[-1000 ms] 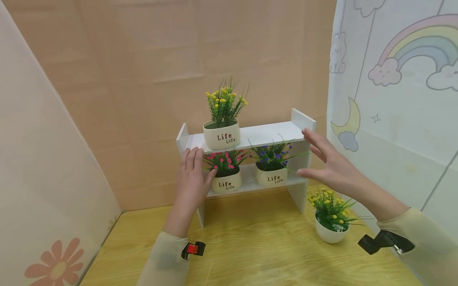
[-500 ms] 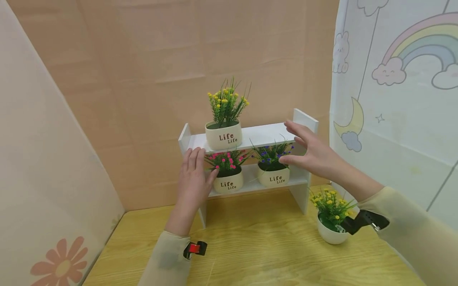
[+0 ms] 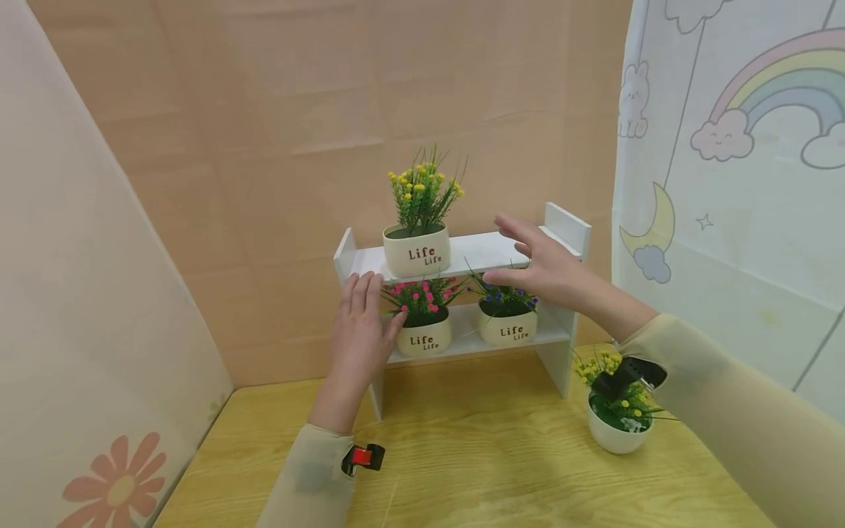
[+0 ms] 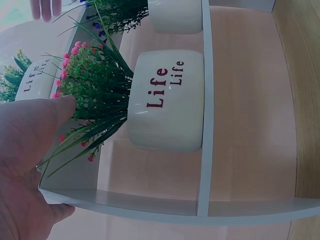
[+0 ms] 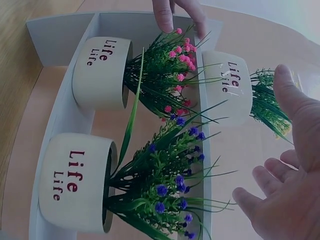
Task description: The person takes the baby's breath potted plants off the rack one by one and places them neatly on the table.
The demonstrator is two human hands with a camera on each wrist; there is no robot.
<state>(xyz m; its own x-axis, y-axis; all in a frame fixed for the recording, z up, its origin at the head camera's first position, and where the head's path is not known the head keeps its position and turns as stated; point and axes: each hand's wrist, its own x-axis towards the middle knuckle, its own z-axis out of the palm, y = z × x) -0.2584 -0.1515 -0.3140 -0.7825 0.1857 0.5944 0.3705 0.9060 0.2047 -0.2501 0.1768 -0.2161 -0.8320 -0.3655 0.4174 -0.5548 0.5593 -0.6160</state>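
Note:
A small white two-tier shelf [image 3: 477, 248] stands against the back. On its top board, left of middle, is a cream pot with yellow flowers [image 3: 417, 253], lettered "Life". Below it, side by side, sit a pot with pink flowers [image 3: 424, 336] and a pot with blue-purple flowers [image 3: 508, 330]. My left hand [image 3: 359, 341] rests with straight fingers at the top board's left front corner, its thumb near the pink flowers. My right hand [image 3: 548, 270], holding nothing, hovers in front of the top board's right part, fingers spread toward the yellow-flowered pot and partly covering the blue-purple flowers.
A round white pot with yellow flowers [image 3: 617, 436] stands on the wooden table [image 3: 462, 440] to the right of the shelf, partly behind the right wrist's black strap [image 3: 620, 378]. Printed cloth walls [image 3: 739, 220] close in the sides and a tan cloth [image 3: 264, 183] the back.
My right hand has moved left from the shelf's right end to in front of the top board, rising slightly. My left hand stays at the left corner. The pots have not moved.

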